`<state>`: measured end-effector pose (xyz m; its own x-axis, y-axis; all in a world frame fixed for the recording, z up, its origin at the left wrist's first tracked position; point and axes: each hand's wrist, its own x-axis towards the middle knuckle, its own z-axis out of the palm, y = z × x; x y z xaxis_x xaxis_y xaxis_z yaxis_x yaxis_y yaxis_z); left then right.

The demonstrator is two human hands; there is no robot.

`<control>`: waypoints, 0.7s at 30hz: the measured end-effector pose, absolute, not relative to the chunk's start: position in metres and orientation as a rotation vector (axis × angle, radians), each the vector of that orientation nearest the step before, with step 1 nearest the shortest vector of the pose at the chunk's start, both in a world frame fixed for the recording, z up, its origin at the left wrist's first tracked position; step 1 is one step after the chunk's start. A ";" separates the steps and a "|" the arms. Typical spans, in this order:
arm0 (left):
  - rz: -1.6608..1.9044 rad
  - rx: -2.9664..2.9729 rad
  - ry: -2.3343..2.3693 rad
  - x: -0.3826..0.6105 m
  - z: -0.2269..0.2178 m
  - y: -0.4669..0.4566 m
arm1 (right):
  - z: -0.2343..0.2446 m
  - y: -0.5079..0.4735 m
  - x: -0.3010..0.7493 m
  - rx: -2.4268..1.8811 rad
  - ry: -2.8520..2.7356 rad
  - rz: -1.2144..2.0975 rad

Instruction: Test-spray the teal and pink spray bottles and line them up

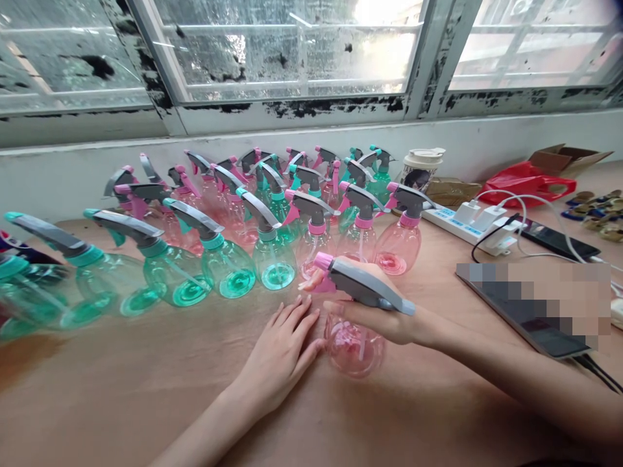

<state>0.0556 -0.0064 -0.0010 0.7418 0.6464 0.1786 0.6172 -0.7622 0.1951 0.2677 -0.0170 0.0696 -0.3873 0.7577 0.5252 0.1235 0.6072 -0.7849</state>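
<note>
A pink spray bottle (353, 347) with a grey and pink trigger head (363, 285) stands on the wooden table (146, 389) in front of me. My right hand (374, 311) is wrapped round its neck just under the trigger head. My left hand (280, 353) lies flat on the table with fingers stretched out, its fingertips next to the bottle's left side. Behind them stand rows of several teal spray bottles (228, 263) and pink spray bottles (402, 240) against the wall.
At the right lie a tablet (525, 318), a phone (559, 240), a white power strip (467, 224) with chargers and cables, a lidded paper cup (421, 168), a red plastic bag (525, 181) and a cardboard box (564, 155). Windows run along the back.
</note>
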 end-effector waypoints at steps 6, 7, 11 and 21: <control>0.371 2.831 1.038 0.056 -0.004 -0.006 | 0.076 -0.024 0.268 -0.811 -1.912 0.796; 0.382 2.833 1.036 0.056 -0.005 -0.006 | 0.076 -0.024 0.269 -0.819 -1.922 0.805; 0.378 2.844 1.037 0.056 -0.005 -0.007 | 0.075 -0.022 0.270 -0.806 -1.962 0.766; 0.376 2.854 1.034 0.057 -0.005 -0.007 | 0.066 -0.020 0.268 -0.759 -1.878 0.829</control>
